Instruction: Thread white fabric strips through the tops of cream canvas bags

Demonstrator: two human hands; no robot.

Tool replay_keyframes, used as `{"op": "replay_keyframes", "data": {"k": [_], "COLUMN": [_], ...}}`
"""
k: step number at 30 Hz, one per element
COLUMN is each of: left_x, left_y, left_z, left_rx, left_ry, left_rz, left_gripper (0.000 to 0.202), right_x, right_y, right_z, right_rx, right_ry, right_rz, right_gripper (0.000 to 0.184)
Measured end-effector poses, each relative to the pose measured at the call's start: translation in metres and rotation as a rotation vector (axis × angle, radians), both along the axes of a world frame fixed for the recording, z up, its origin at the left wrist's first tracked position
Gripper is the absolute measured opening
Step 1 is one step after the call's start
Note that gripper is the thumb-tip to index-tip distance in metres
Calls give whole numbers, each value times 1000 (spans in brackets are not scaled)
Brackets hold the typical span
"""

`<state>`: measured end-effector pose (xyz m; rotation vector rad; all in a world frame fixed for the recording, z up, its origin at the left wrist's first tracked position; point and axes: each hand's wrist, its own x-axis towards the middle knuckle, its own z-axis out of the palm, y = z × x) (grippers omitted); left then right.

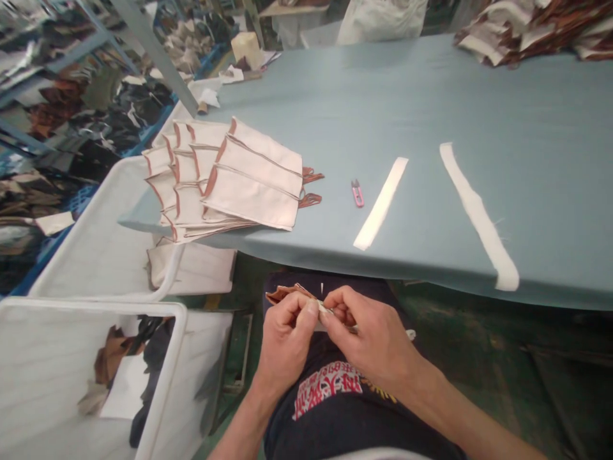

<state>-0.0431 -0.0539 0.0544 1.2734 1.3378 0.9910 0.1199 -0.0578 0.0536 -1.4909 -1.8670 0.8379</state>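
Over my lap, my left hand (292,329) pinches a brown and off-white fabric piece (286,292) between thumb and fingers. Close beside it, my right hand (371,329) has its fingertips closed on the same piece. Most of the fabric is hidden behind my fingers. On the table beyond, a fanned stack of cream fabric panels (261,172) with brown edges and brown strips lies to the left. Pink thread snips (357,194) lie right of the stack. Farther right are a short white strip (383,201) and a longer white strip (474,207) with frayed threads.
The table (345,102) has a blue-grey cover; its front edge is just past my hands. White bins (179,345) stand at the left, one holding scraps. A brown and cream fabric heap (531,32) lies at the far right. A metal post (158,51) rises at the left.
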Motion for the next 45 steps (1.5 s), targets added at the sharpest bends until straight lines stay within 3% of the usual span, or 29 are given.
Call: {"op": "replay_keyframes", "data": {"k": [2,5,7,9,12,15,18,20,24,29,31,35,37,39,45], "left_x": [3,7,11,13,15,15,16,19,29,40,45,55,56,54,50], "left_y": [-1,-1,-1,0,0,-2,-4,-4,2,14,17,24,28,32,37], "left_z": [-7,-22,-29,-33,-30,-25,-24,-27,-41,-70,-77,-77,-76,-75,-70], "left_rx": [48,-20,-114,-172,-115,32,158,179,140,238,102,-403,-505,-431,43], "left_ry": [28,-83,-193,-239,-118,84,170,157,169,335,217,-308,-449,-397,161], "left_rz": [84,168,197,196,143,107,71,20,-50,-1,55,178,189,164,27], "left_gripper": [36,37,36,36,39,41,40,41,41,34,36,52,58,56,53], "right_x": [-2,-2,0,1,3,4,9,14,24,26,25,23,25,30,62], "right_y": [1,2,2,0,-5,-10,-10,-10,-11,-10,-7,3,8,14,53], "right_z": [1,4,3,0,-8,-16,-18,-17,-26,-62,-72,-75,-75,-74,-72], "right_rx": [-142,-286,-281,-176,-18,17,-141,-267,-298,-155,-127,-119,-112,-90,94], "right_ry": [73,172,157,79,0,48,141,195,145,16,42,114,134,118,-135], "right_rz": [-21,-24,-28,-46,-65,-79,-110,-108,-78,-120,-128,-107,-87,-75,-225], "right_gripper": [14,10,8,10,16,15,3,10,14,12,11,16,18,18,13]}}
